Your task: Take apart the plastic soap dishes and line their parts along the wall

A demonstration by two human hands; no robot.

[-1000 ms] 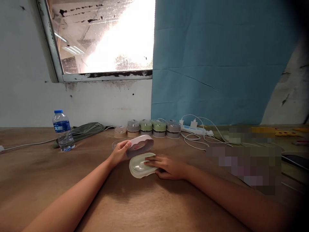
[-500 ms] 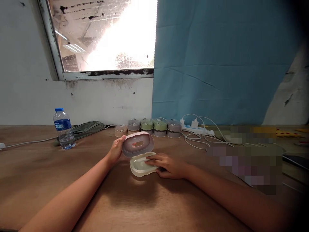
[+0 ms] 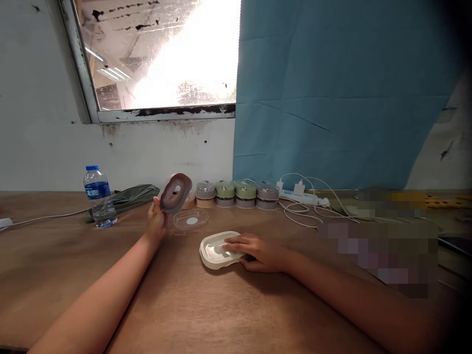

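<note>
In my left hand (image 3: 157,219) is a pink oval shell (image 3: 168,202) with an oblong slot through its base. It is raised and tilted, its hollow side towards me. My right hand (image 3: 256,251) grips the right end of a cream oval tray (image 3: 216,251), fingers over its inside and thumb at the near edge. The tray sits low over the table, its hollow side up. Just right of my left hand, a clear oval lid (image 3: 199,217) with a white round spot lies on the table.
Several two-tone oval boxes (image 3: 245,193) stand in a row by the wall, partly behind the shell. A water bottle (image 3: 99,196) and dark green cloth bag (image 3: 134,199) are left. A power strip (image 3: 304,197) with white cables lies right. Part of the right side is pixelated.
My left hand has lifted the pink shell up and left, away from the cream tray, turning it steeper. The clear lid now shows on the table. My right hand and tray have hardly moved.
</note>
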